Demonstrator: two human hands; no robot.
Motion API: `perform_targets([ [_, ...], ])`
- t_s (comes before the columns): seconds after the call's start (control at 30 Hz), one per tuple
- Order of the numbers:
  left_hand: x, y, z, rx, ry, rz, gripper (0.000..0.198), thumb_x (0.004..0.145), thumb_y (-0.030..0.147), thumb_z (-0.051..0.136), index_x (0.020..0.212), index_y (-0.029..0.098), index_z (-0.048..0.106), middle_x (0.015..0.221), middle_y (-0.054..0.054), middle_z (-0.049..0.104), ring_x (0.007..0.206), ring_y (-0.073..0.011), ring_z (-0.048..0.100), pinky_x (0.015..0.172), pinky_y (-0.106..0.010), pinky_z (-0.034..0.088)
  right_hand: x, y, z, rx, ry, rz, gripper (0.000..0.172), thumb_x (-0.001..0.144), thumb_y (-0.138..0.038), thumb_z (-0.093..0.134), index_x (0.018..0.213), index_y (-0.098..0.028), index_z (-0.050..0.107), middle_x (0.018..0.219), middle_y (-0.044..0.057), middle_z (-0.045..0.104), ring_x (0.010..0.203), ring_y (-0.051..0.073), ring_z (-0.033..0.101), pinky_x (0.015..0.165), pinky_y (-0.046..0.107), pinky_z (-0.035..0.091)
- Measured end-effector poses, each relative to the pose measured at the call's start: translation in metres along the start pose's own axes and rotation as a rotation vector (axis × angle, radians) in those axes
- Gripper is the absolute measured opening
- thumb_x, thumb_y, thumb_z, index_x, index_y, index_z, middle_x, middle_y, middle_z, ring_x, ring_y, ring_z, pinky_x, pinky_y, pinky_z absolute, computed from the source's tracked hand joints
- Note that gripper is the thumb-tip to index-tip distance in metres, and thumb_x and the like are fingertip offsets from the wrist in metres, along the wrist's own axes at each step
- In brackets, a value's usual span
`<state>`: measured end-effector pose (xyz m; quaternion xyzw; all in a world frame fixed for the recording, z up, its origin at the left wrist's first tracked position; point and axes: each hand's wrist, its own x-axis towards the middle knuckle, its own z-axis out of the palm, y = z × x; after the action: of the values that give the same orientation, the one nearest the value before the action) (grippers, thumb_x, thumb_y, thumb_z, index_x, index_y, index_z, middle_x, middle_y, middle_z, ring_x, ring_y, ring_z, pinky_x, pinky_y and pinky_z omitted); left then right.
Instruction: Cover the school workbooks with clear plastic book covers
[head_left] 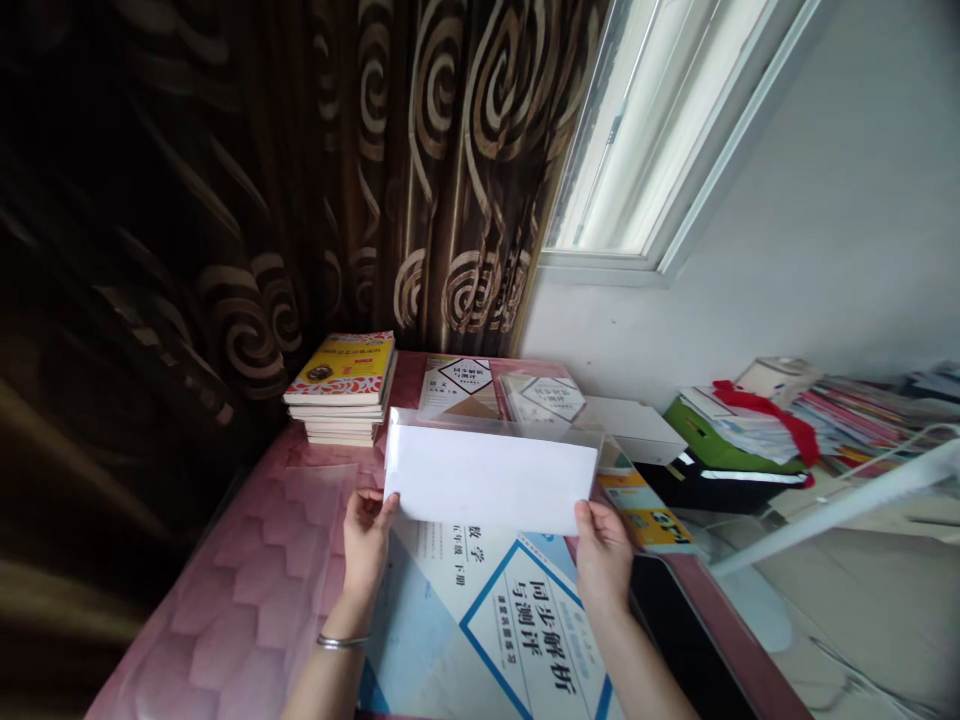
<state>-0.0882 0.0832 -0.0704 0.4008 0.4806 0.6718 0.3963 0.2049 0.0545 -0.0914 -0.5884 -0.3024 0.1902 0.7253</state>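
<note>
Between my two hands is a white sheet (491, 475) with clear plastic showing along its upper and left edges. My left hand (365, 545) pinches its lower left corner between thumb and fingers. At the lower right corner my right hand (604, 552) grips it, thumb on top. The sheet is raised and tilted over a large blue and white workbook (442, 620) with Chinese characters. It hides the workbook's far part. A clear plastic film (300, 530) appears to lie on the pink padded cover left of my left hand.
A stack of books (341, 385) stands at the back left by the curtain. Two booklets (459, 385) and a white box (630, 428) lie behind. A black flat object (679, 630) and yellow book (651, 515) are at right, near a white lamp (840, 510).
</note>
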Motion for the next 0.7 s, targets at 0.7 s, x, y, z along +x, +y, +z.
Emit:
perform_targets([
  [0.7, 0.0059, 0.0083, 0.0016, -0.053, -0.036, 0.005, 0.034, 0.067, 0.041, 0.076, 0.083, 0.017, 0.058, 0.079, -0.001, 0.061, 0.068, -0.0115, 0.055, 0.062, -0.021, 0.043, -0.0019, 0.0059, -0.0001, 0.048, 0.011, 0.021, 0.039, 0.069, -0.056, 0.067, 0.077, -0.019, 0.059, 0.073, 0.001, 0.063, 0.070, 0.016, 0.056, 0.067, 0.029, 0.047],
])
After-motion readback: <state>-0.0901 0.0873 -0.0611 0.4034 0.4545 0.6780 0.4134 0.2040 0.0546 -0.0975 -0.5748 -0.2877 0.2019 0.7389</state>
